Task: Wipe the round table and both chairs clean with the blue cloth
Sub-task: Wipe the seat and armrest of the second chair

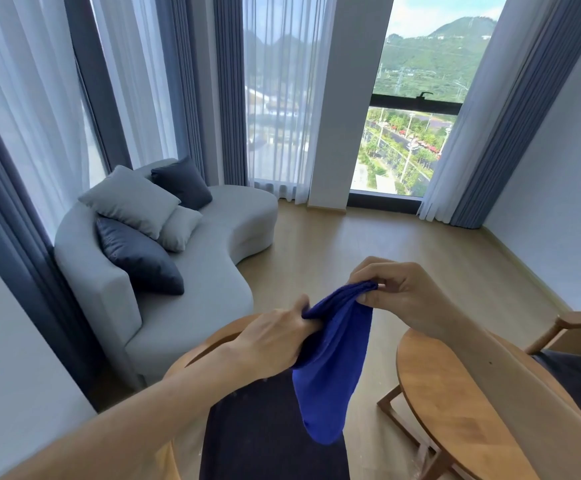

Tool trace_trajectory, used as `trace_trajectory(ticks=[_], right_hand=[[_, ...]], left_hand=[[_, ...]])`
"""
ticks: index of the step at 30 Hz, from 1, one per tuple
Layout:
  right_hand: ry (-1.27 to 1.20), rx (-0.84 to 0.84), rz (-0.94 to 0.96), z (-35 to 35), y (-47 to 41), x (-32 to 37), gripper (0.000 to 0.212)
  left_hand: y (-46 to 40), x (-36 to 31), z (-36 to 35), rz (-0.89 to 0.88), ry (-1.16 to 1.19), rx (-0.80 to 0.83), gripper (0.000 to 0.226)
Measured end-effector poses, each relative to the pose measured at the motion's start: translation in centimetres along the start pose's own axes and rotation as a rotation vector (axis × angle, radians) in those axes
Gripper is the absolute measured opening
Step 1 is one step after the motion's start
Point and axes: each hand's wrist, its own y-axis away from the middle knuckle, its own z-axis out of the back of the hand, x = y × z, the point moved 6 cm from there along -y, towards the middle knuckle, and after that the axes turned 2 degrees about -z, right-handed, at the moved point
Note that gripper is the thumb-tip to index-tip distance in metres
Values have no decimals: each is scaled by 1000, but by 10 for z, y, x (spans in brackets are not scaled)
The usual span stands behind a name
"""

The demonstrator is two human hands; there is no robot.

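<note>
Aloft between two bare hands, the blue cloth is held in the air: the right hand pinches its top corner between thumb and fingertips, while the left hand, lower and to the left, has its fingers curled into the bunched upper edge. From that grip the cloth hangs lengthwise, its long axis running nearly straight down, the free end dangling above the dark seat of the near chair. The round table lies below and to the right of the grip, closer to the right hand and apart from the cloth. A second chair shows only partly beyond the table at the right edge. No container is in view. The table probably falls to the right hand, once the cloth is gathered. A grey sofa with cushions stands by the curtained windows.
</note>
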Motion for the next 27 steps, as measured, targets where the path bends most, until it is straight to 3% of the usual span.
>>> trace_trajectory(ticks=[5,7,10,13,19,21,24,27], right_hand=[[98,11,-45,-1,1,-8,28],[137,22,-71,-3,2,-12,27],[185,29,-97,-3,3,-17,28],[215,22,-115,-3,3,-20,28],[209,23,-115,-5,1,-17,29],[224,34,-116,-6,1,-17,27],[257,55,-119,-8,0,-16,26],[289,67,-118,-11,-1,-16,27]], left_hand=[[2,7,-11,23,-164,218,14],[4,11,-10,39,-150,269,8],[7,15,-5,-1,-69,323,19],[9,15,3,-46,54,328,31],[16,14,12,-96,166,181,13],[19,13,12,-101,213,199,5],[23,14,10,-95,230,268,22],[25,16,3,-51,152,388,24]])
